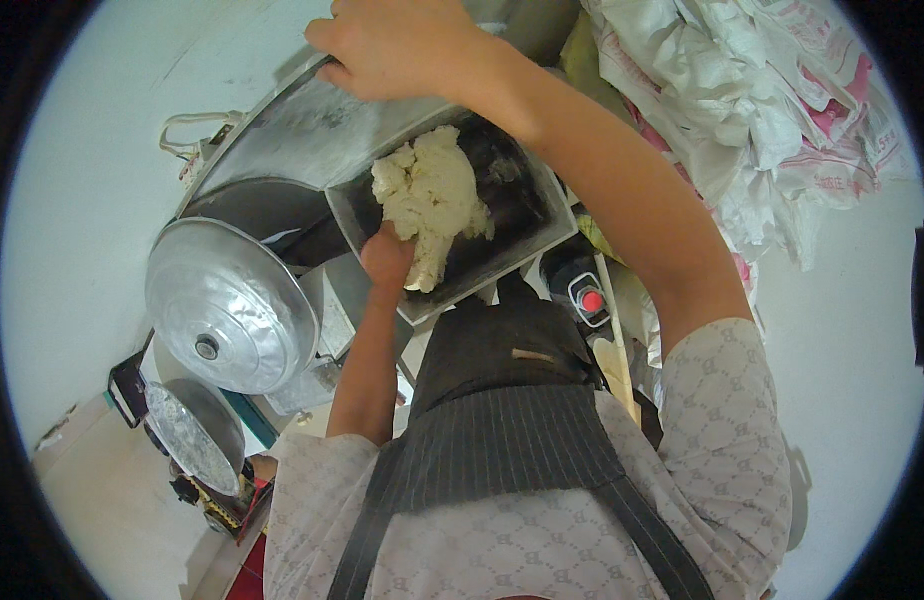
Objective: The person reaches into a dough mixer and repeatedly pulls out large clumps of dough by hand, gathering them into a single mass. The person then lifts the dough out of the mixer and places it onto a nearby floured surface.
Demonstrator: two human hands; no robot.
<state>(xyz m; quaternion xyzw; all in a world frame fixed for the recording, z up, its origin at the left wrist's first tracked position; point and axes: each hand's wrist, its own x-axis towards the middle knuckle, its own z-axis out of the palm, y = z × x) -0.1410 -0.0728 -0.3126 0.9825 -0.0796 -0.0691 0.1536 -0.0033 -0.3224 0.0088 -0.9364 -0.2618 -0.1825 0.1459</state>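
Observation:
A large, ragged lump of pale dough (432, 187) lies in a rectangular metal tub (507, 262) with a dark inside. My left hand (388, 256) is at the dough's near left side with the thumb against it; the other fingers are hidden by the dough. Tilted up along the tub's far left side is a dull metal lid (297, 127). On its upper edge is my right hand (391, 49), fingers curled over the rim and the arm reaching across above the tub.
To the left, a domed aluminium pot lid (226, 307) sits above a metal basin (199, 439). White woven sacks (732, 90) with red print are heaped at the upper right. A dark bottle with a red cap (591, 301) stands right of the tub, beside a pale wooden stick (618, 337).

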